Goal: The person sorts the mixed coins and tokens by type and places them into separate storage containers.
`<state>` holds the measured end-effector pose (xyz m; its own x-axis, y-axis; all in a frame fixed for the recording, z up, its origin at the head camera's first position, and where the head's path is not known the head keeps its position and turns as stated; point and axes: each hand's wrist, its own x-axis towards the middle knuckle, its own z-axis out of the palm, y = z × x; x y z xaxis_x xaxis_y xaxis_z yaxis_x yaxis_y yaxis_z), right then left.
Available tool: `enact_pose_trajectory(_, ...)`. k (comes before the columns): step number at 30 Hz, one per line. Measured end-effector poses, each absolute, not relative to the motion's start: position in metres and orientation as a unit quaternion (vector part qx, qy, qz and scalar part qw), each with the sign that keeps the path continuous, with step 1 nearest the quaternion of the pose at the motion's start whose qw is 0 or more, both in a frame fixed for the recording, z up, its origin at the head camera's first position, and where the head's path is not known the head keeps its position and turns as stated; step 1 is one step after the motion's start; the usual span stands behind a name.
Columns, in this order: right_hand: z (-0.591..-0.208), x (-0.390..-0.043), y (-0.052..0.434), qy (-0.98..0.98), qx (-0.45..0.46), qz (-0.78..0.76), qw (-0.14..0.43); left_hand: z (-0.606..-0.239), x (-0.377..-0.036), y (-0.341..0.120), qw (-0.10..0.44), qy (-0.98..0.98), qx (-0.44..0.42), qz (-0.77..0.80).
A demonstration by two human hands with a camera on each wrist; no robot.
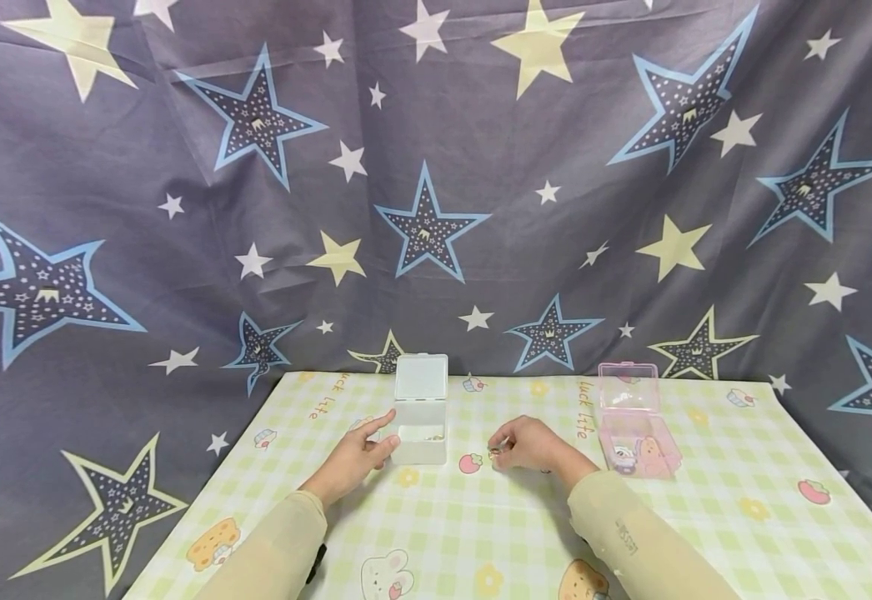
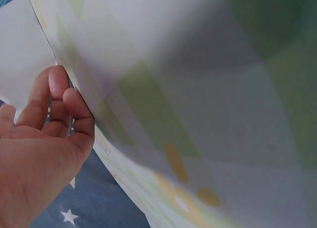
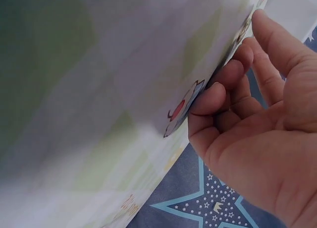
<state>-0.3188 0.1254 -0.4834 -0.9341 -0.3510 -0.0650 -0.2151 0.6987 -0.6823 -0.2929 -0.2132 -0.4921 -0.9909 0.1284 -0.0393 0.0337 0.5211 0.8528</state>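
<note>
A white lidded box stands on the table with its lid raised, and small gold-coloured bits lie inside. My left hand is at the box's left side, thumb by the front corner and fingers extended along it. To the right of the box, my right hand is low over the table. Its thumb and fingertips close around a small gold-and-silver piece, mostly hidden by the fingers. In the right wrist view the other fingers curl against the cloth.
A clear pink box with its lid up stands at the right, holding a small light-and-dark item. The table has a green-checked cloth with printed cartoons. A star-patterned curtain hangs behind the table's back edge.
</note>
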Motion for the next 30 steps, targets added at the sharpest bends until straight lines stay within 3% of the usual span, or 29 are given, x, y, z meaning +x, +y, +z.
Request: enact_pose_trajectory(30,-0.4780,-0.3137,0.1161,0.951,-0.145,-0.266,0.067,-0.4917,-0.2913,-0.2120,0.049,0.879,0.042,0.473)
